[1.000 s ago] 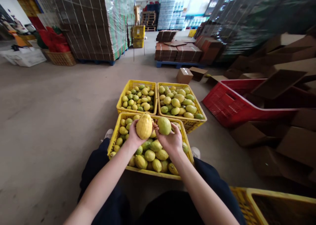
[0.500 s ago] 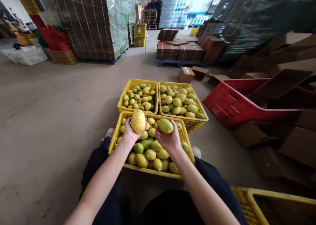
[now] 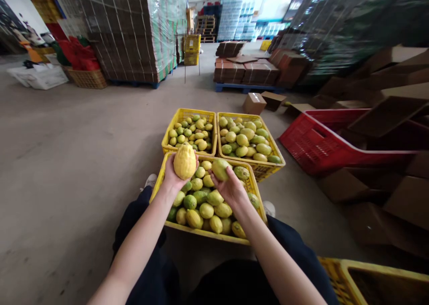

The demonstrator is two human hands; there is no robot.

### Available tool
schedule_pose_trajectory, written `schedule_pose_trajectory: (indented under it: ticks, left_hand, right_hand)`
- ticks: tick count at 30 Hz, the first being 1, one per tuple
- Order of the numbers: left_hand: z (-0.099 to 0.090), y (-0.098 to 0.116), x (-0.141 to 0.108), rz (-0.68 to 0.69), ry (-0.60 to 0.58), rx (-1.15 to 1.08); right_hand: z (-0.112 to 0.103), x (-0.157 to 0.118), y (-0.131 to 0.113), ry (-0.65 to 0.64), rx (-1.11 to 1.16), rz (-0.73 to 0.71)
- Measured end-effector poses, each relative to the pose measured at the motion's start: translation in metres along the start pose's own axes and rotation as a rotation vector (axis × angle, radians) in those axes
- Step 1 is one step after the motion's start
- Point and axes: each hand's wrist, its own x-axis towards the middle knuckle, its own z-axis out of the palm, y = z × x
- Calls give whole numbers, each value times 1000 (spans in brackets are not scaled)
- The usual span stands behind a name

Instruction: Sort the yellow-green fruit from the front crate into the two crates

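A large, ribbed yellow fruit (image 3: 185, 162), like a citron or big lemon, rests in my left hand (image 3: 170, 179), whose fingers curl around its underside. My right hand (image 3: 232, 190) grips a smoother green fruit (image 3: 220, 169), with the thumb along its right side. Both fruits are held above the near yellow crate (image 3: 214, 239), which is filled with similar yellow and green fruits (image 3: 206, 210). Behind it, side by side, are a left yellow crate (image 3: 165, 142) and a right yellow crate (image 3: 264, 171), both holding more of the same kind.
A red crate (image 3: 301, 144) and several cardboard boxes (image 3: 348, 184) crowd the right side. Another yellow crate (image 3: 345, 273) stands at lower right. Flattened cartons (image 3: 259, 73) lie on a blue pallet ahead. A wrapped stack (image 3: 124, 32) rises at the back left.
My right hand has turned the green fruit so its end faces more upward, and the thumb has come across it. The yellow fruit has shifted slightly left. The view has moved a little.
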Motion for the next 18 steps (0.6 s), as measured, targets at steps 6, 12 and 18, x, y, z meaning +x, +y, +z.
schedule_pose_trajectory:
  ticks: [6, 12, 18]
  left_hand:
    - [-2, -9, 2, -44, -27, -3]
    - [-3, -19, 3, -72, -53, 0]
    - [-4, -23, 2, -67, -134, 61]
  right_hand:
    - [1, 0, 8, -75, -142, -63]
    - [9, -7, 6, -79, -230, -178]
    - [15, -14, -3, -38, -321, -206]
